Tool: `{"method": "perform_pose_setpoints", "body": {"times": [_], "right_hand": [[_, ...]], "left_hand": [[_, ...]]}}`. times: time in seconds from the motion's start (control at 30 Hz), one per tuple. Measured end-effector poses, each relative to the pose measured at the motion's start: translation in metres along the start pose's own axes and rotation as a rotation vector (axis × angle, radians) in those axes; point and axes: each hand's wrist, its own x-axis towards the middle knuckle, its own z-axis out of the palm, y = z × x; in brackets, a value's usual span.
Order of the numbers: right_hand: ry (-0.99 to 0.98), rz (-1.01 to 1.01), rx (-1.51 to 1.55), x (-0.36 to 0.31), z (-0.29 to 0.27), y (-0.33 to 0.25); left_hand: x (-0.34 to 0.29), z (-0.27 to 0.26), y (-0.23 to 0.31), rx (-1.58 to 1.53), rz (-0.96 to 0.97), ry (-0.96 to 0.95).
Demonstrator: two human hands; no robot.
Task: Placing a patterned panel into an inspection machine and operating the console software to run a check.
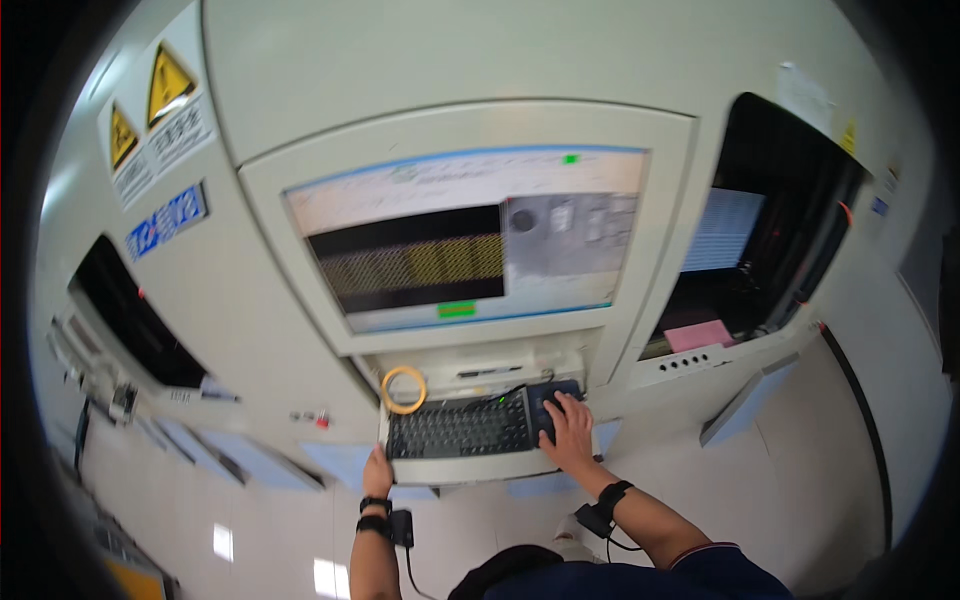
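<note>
A black keyboard [460, 428] lies on a pull-out tray [470, 470] below a monitor. At the tray's left front corner, my left hand [378, 474] is closed around the edge. My right hand [572, 432] rests on the dark pad [541, 396] at the keyboard's right end, fingers stretched and spread, thumb apart. Whether a mouse lies beneath that palm I cannot tell. A roll of yellowish tape [404, 390] leans at the keyboard's back left corner. Behind the keys lies a dark pen [490, 371].
The monitor [470, 240], set into a pale machine cabinet [450, 60], shows a yellow striped pattern and a grey picture. Dark window openings [770, 230] flank it. A pink sheet [698, 336] lies at the right one. A red button [322, 420] sticks out left of the tray.
</note>
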Motion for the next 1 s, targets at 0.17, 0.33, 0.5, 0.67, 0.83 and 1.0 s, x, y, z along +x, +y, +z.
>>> {"method": "perform_pose_setpoints", "body": {"times": [0.17,0.33,0.5,0.67,0.83,1.0], "right_hand": [[-0.100,-0.172,0.074,-0.003,0.007,-0.022],[-0.146,-0.181,0.109,-0.001,0.011,-0.028],[-0.135,-0.179,0.136,-0.002,0.012,-0.024],[-0.099,-0.201,0.151,-0.004,0.015,-0.021],[-0.194,-0.266,0.159,-0.004,0.013,-0.022],[-0.219,-0.342,0.106,-0.004,0.009,-0.024]], "left_hand": [[0.003,0.001,-0.003,-0.098,-0.080,-0.034],[-0.001,-0.010,0.014,-0.239,-0.148,-0.063],[-0.002,-0.008,0.016,-0.299,-0.166,-0.067],[0.002,-0.006,0.014,-0.506,-0.232,-0.169],[-0.005,-0.018,0.019,-0.489,-0.388,-0.258],[0.002,-0.014,0.015,-0.463,-0.314,-0.316]]}}
